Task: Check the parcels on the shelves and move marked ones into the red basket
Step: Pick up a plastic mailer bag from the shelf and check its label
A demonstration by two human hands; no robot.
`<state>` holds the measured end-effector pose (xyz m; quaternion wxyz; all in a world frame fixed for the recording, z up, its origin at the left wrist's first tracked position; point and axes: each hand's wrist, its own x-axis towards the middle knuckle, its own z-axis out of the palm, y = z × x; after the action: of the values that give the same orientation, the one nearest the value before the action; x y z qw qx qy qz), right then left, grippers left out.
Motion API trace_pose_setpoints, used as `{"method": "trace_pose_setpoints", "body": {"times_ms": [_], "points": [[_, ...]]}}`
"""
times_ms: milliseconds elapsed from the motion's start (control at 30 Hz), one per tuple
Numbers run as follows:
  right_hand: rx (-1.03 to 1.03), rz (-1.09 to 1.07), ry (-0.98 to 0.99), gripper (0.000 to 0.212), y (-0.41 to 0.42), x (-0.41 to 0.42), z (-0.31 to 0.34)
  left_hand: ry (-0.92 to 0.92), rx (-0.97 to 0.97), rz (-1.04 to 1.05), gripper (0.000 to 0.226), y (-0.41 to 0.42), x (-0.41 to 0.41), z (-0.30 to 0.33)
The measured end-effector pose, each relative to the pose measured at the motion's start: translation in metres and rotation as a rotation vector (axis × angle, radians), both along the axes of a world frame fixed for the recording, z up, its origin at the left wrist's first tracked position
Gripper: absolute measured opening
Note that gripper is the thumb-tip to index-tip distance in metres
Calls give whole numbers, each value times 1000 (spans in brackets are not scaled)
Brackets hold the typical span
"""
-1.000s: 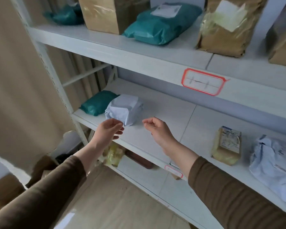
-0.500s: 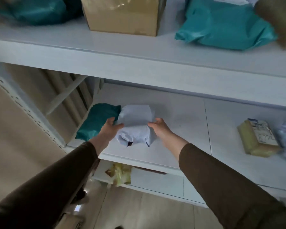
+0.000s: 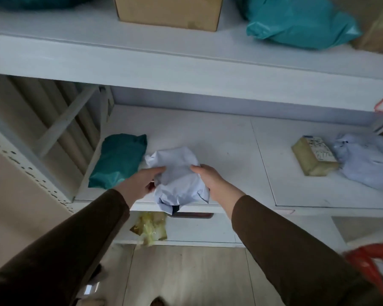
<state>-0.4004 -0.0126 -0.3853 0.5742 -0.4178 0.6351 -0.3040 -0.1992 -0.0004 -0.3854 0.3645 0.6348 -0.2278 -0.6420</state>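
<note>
On the middle white metal shelf (image 3: 219,138), at its front edge, a crumpled pale lavender plastic parcel (image 3: 177,180) is clasped between the left hand (image 3: 139,184) and right hand (image 3: 210,182). It should be turned slowly so every face is checked; the red basket (image 3: 372,261) waits lower right.

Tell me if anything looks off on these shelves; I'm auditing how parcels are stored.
The white parcel held by the left hand and right hand is crumpled, with a dark gap at its lower end that may be a tear. On the shelf below, a yellow plastic bag hangs over the front edge.
</note>
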Motion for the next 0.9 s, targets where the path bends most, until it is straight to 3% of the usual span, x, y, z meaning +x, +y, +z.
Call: {"method": "trace_pose_setpoints", "body": {"times_ms": [67,167,233,367,467,567,733,900], "points": [[-81,-27,8,57,21,-14,-15,69,-22,22,30,28,-4,1],[-201,-44,53,49,71,-29,4,115,-91,28,19,78,-11,16],[-260,-46,-36,40,105,-37,22,137,-172,-26,18,112,-15,25],[-350,-5,-236,46,168,-49,52,208,-350,-99,42,170,-21,44],[-406,3,-279,57,212,-54,67,284,-454,-173,60,207,-23,64],[-450,0,-302,57,250,-57,81,323,-515,-264,65,240,-20,79],[-565,16,-259,51,292,-56,100,369,-508,-309,69,279,-17,96],[-720,42,-151,45,316,-42,126,470,-319,-215,68,295,-23,98]]}}
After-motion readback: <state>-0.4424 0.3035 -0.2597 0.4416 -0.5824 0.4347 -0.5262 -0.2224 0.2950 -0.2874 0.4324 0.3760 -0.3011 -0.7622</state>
